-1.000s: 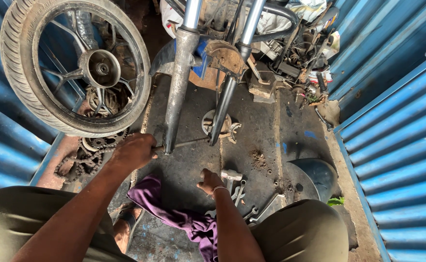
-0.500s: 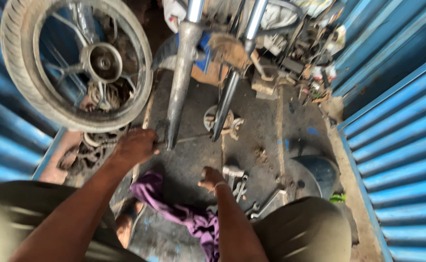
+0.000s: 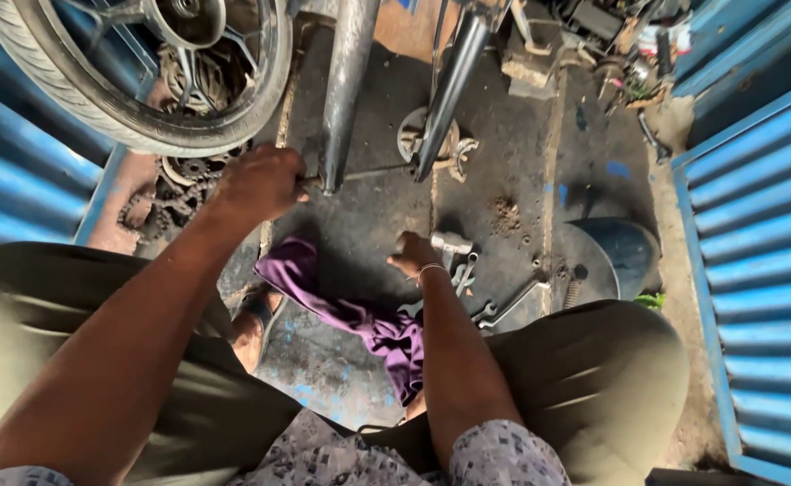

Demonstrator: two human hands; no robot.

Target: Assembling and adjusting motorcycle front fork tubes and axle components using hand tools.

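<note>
My left hand (image 3: pixel 256 184) is closed around the end of a thin metal axle rod (image 3: pixel 373 171) that runs between the bottoms of two motorcycle fork legs (image 3: pixel 346 90). My right hand (image 3: pixel 413 255) reaches down to the dark floor beside a small metal hammer head (image 3: pixel 452 243) and several spanners (image 3: pixel 503 306); its fingers are curled and hidden from me, so whether it holds anything is unclear. A purple rag (image 3: pixel 359 315) lies on the floor between my knees.
A detached motorcycle wheel (image 3: pixel 134 72) leans at the upper left above chains and sprockets (image 3: pixel 175 180). Blue corrugated metal walls (image 3: pixel 755 234) close in both sides. A round brake part (image 3: pixel 413 135) sits behind the forks; a dark mudguard (image 3: pixel 620 252) lies right.
The view has dropped closer to the floor and the forks. My left hand stays on the axle rod; my right hand remains down by the tools.
</note>
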